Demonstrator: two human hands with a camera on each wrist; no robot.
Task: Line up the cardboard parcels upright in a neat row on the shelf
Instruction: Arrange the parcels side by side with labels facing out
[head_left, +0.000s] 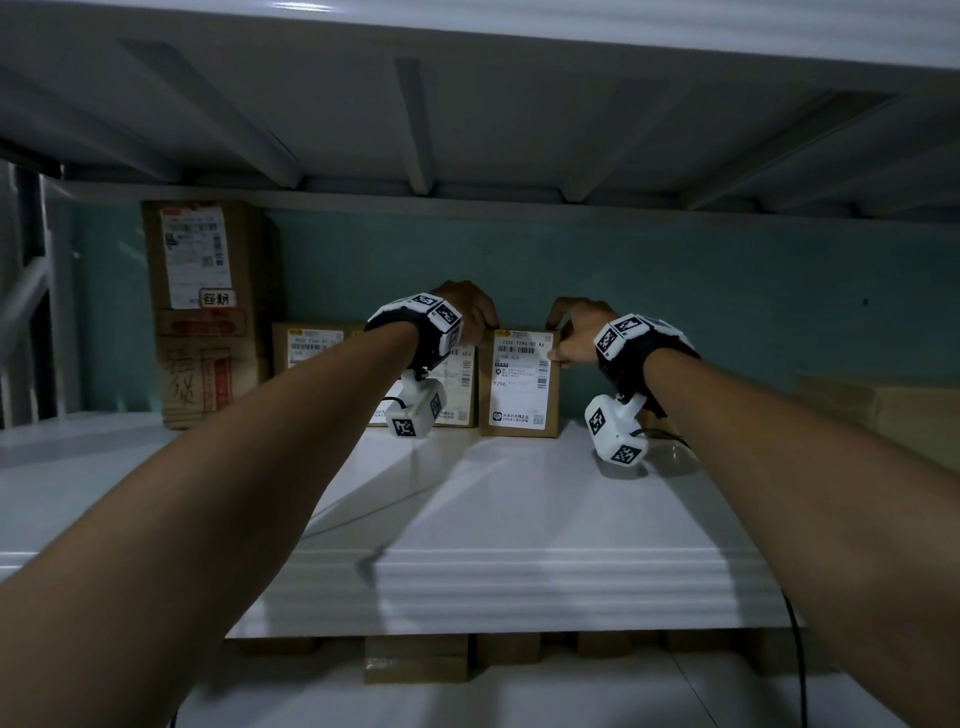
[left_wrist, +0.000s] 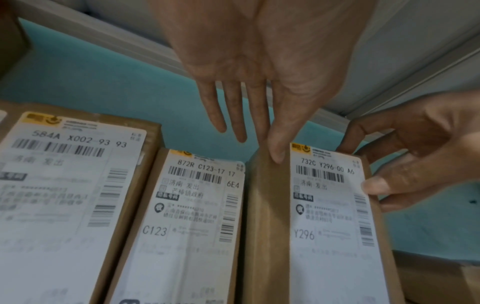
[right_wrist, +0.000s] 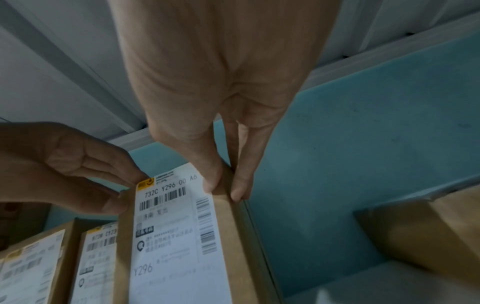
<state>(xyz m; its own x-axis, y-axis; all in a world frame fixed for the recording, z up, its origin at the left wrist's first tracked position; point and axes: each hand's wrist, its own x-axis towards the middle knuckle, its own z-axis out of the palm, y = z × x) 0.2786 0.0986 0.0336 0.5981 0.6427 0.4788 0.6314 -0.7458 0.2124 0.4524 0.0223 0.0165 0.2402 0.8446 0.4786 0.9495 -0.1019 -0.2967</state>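
Observation:
Three small cardboard parcels with white labels stand upright side by side at the back of the white shelf (head_left: 519, 519). The rightmost, the Y296 parcel (head_left: 519, 395) (left_wrist: 324, 226) (right_wrist: 176, 246), stands a little forward of the C123 parcel (head_left: 460, 384) (left_wrist: 187, 216). The X002 parcel (head_left: 311, 353) (left_wrist: 59, 185) is further left. My left hand (head_left: 491, 325) (left_wrist: 259, 148) (right_wrist: 122, 191) pinches the Y296 parcel's top left corner. My right hand (head_left: 558, 338) (right_wrist: 224, 191) (left_wrist: 389, 174) pinches its top right edge, thumb on the label side.
A tall cardboard box (head_left: 208, 312) stands at the left end of the row. Another box (head_left: 883, 410) (right_wrist: 428, 230) lies flat at the far right. The upper shelf's underside (head_left: 467, 130) hangs low overhead. More boxes (head_left: 415, 660) sit on the level below.

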